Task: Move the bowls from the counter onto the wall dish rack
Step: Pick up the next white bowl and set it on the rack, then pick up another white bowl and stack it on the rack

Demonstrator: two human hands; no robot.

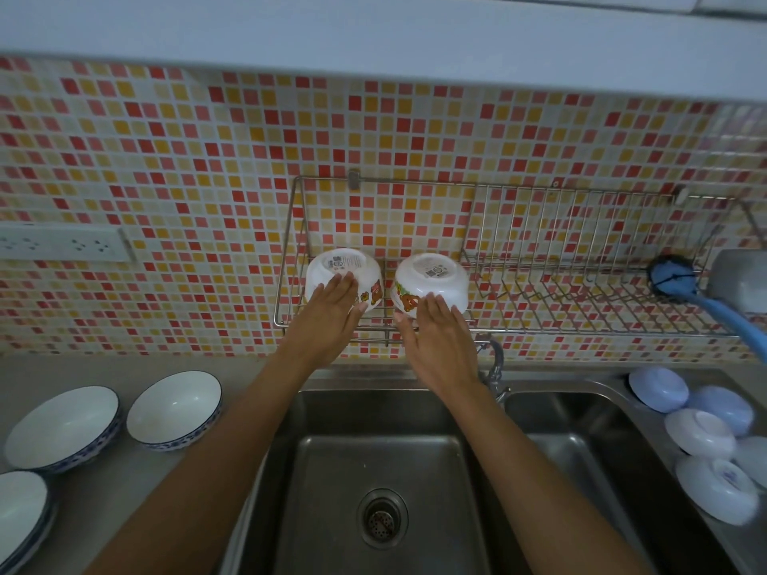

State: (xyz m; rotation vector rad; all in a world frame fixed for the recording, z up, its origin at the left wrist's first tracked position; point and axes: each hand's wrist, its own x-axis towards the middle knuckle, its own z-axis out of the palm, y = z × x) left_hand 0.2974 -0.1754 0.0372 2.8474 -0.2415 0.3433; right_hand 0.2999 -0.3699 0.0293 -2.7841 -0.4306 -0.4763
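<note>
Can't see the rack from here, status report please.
Left hand open on left bowl. Right hand open on right bowl. Both upside down on rack. Nothing blocking.

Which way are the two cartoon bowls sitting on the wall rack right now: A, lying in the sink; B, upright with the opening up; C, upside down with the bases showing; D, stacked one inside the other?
C: the left cartoon bowl and the right cartoon bowl sit side by side on the wall rack, their stickered bases showing.
</note>
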